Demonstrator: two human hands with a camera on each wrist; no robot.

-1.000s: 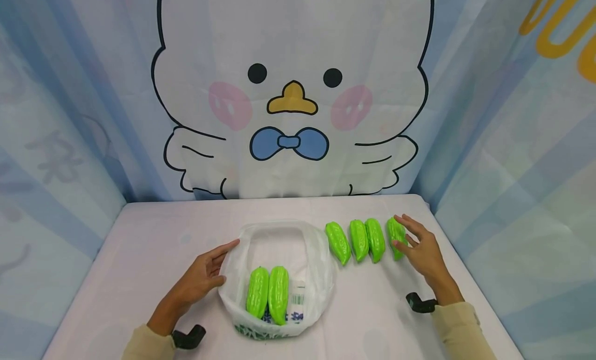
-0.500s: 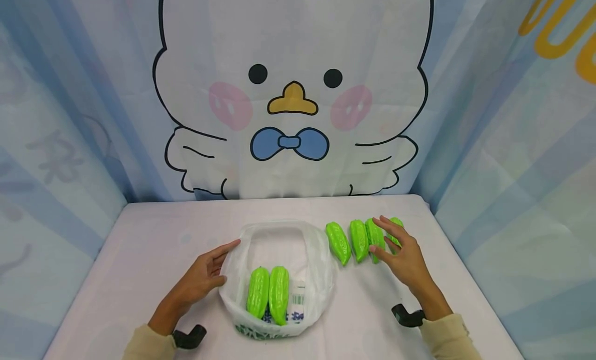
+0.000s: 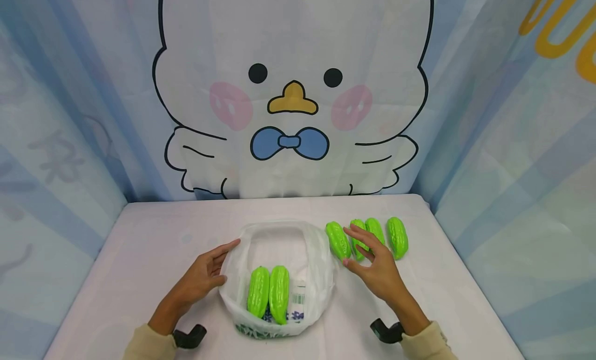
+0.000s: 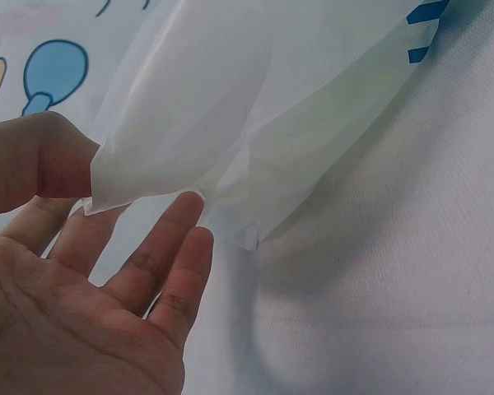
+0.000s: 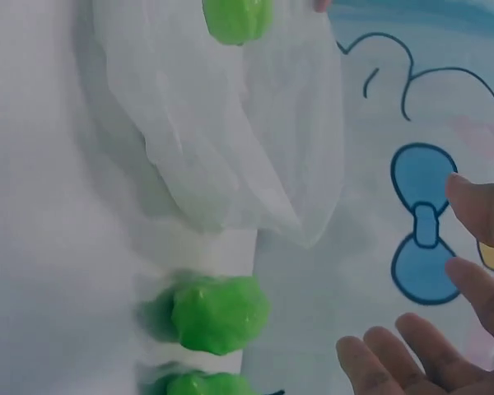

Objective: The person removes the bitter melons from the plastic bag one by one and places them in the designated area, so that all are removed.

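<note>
Seemingly at pick-up, spread-fingered left hand touches plastic bag; empty, spread right hand should next grip leftmost lower-right bitter melon.

White table beneath a plastic bag and four bumpy green gourds beside it

Before you, the white, thin plastic bag sits open-mouthed on the tabletop, green print along its 6 o'clock rim. Two glossy, bright-green ridged gourds lie inside side by side, pointing roughly 12 to 6. Toward your 2 o'clock, four matching gourds form a row: the nearest, just beside the bag, leans 11 to 5; your right hand partly covers the middle pair.
</note>
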